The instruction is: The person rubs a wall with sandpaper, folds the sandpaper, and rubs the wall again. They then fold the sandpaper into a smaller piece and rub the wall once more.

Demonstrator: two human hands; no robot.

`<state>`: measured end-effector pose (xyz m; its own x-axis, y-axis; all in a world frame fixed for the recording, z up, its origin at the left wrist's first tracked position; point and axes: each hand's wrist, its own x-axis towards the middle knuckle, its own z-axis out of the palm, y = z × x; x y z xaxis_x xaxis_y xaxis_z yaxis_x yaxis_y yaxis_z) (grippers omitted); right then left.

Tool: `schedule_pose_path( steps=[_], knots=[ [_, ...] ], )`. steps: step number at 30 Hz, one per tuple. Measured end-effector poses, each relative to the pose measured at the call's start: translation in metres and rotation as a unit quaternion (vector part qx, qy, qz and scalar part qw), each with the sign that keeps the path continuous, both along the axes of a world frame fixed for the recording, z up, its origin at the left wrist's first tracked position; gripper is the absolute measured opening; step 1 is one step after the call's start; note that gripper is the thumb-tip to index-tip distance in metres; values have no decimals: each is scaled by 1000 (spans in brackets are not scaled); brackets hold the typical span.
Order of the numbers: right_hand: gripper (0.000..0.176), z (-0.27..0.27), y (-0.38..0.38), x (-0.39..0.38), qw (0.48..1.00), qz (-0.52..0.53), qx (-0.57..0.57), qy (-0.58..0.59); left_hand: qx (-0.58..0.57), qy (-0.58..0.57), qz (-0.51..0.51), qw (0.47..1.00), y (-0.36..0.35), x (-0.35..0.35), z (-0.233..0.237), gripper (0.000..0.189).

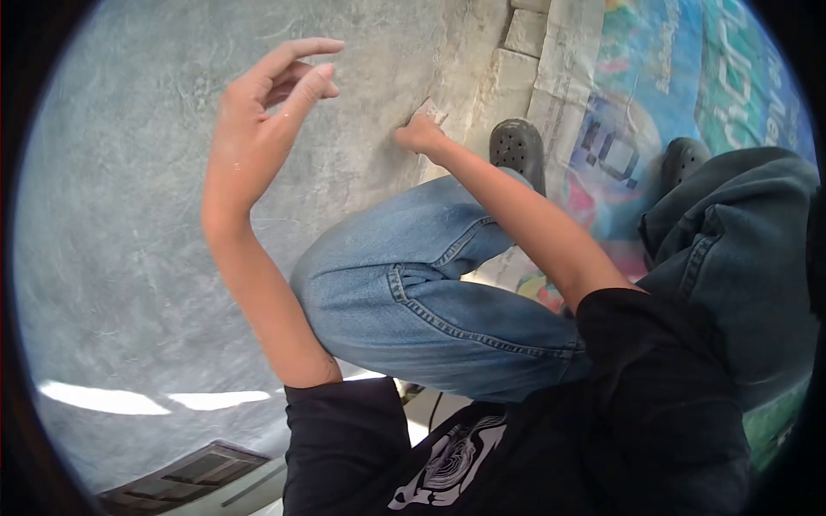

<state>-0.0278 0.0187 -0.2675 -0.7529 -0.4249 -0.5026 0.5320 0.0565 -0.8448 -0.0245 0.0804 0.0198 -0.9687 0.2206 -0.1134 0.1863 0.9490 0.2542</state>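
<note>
On the left, my left hand (267, 112) is raised in front of a grey, scuffed surface (129, 215). Its fingers are curved and apart, with nothing between them, and pale dust marks the skin. Farther right, my right hand (420, 136) is low against the same surface, near its paler edge. The fingers close round a small, pale, flat piece (433, 111), partly hidden by the hand; its material is unclear.
Light blocks (514, 73) line the edge of the grey surface. A colourful printed sheet (602, 138) lies under two dark clogs (516, 150). Bent knees in blue jeans (387, 249) are below my hands. A brown-framed object (189, 477) is at lower left.
</note>
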Motion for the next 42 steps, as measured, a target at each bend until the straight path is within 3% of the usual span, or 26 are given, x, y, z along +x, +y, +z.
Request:
schedule_pose_path(
  steps=[1,4,5,7,9,13,15,16,18,21,25,28,32,35,37,42],
  knots=[
    [37,-5,-1,-4,1000,6,10,8,-17,-35,2,999,-2,3,1,25],
    [77,-22,-10,-19,995,5,-52,-83,-45,-116,22,992,1,11,12,31],
    [54,-19,-19,-19,991,-77,-31,-108,-69,-171,43,982,2,14,18,34],
    [35,-16,-25,-21,980,-154,-7,-122,-50,-162,41,985,0,17,22,36],
    [63,2,-17,-22,966,-188,-39,-171,-31,-115,-17,993,-4,18,24,37],
    [62,12,-12,-15,952,-212,-99,-199,-5,-112,-25,993,-15,24,26,38],
    [63,19,-11,-10,897,-329,-188,-230,15,-137,-19,990,-24,29,24,38],
    [63,16,-7,-9,902,-319,-183,-224,21,-131,-10,991,-25,29,21,38],
    [68,9,2,-3,897,-191,-335,-217,5,-158,-3,987,-31,27,22,39],
    [71,48,34,16,897,-128,-381,-184,8,-161,9,987,-30,26,22,38],
    [73,27,26,11,915,-62,-382,-112,-1,-169,10,986,-29,20,16,38],
    [64,-5,19,-3,912,-17,-385,-142,-6,-180,-4,984,-25,14,8,39],
    [47,11,4,10,884,-128,-440,-89,-1,-248,-16,969,-25,2,-6,41],
    [34,20,13,4,887,-81,-437,-125,-20,-260,-18,965,-23,-7,-18,41],
    [35,26,33,-4,904,-41,-406,-130,-28,-266,-26,963,-24,-9,-26,41],
    [39,64,39,9,901,-58,-424,-66,-42,-288,-22,956,-22,-17,-32,43]
  ],
)
